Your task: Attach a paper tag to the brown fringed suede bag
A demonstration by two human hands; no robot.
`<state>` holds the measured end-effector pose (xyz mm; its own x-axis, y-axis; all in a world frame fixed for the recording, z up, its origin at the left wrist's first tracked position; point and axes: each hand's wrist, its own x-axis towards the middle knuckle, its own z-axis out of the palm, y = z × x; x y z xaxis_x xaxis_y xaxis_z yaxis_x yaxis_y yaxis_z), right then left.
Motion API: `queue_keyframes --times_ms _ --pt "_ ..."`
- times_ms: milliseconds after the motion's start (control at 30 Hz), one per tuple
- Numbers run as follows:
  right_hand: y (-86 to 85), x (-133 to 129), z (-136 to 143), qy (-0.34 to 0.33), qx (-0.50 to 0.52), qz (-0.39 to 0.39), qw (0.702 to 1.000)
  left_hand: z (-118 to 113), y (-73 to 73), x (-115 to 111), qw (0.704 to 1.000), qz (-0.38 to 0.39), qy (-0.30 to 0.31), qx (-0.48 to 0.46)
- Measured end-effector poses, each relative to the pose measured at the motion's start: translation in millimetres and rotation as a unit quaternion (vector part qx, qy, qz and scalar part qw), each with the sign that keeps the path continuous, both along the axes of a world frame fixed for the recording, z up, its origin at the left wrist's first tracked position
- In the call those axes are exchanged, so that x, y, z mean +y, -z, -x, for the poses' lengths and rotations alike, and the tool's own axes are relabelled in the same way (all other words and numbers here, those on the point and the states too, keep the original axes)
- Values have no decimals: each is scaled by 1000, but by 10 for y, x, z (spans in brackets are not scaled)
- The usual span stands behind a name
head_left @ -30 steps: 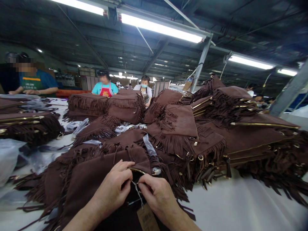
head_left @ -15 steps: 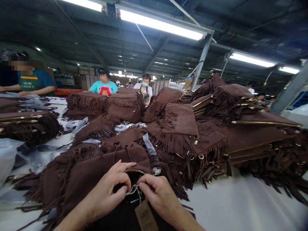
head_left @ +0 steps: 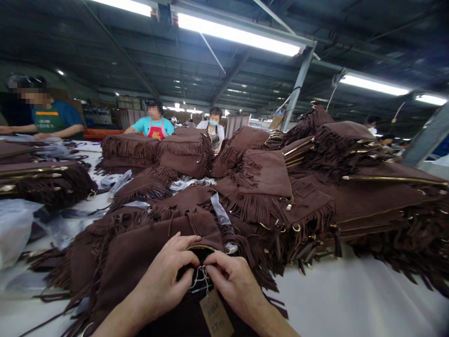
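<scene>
My left hand (head_left: 164, 278) and my right hand (head_left: 233, 283) meet at the open mouth of a brown suede fringed bag (head_left: 140, 252) lying in front of me. Both pinch a thin white string (head_left: 200, 275) between their fingertips. From that string hangs a brown paper tag (head_left: 214, 316), low in the picture between my wrists. The bag's gold zipper edge (head_left: 200, 247) shows just above my fingers.
Piles of the same brown fringed bags (head_left: 315, 187) cover the white table (head_left: 343, 299) ahead and to the right. More stacks (head_left: 42, 182) and clear plastic bags (head_left: 14, 224) lie on the left. Three people (head_left: 154, 126) sit at the far side.
My fingertips have drawn closer together at the bag's mouth, and the string has bunched up between them. The tag has shifted slightly.
</scene>
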<state>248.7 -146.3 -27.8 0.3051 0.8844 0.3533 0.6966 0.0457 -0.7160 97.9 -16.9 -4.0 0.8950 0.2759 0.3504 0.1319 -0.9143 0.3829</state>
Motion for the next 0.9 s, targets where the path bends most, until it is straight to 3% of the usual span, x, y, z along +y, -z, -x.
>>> queue_keyframes --times_ms 200,400,500,700,900 --pt "-12 6 8 -17 11 -23 1000 -67 17 -41 999 -1 -32 14" --pt "22 -33 5 -4 20 -26 999 -41 -35 -33 994 101 -38 -16" --pt "24 -61 -11 -17 10 -22 1000 -21 -48 -41 994 107 -33 -19" --pt "-47 -77 26 -7 -80 -10 997 -12 -50 -25 990 134 -29 -26" --pt "-113 -117 199 38 -215 81 972 3 -80 23 984 175 -19 -29"
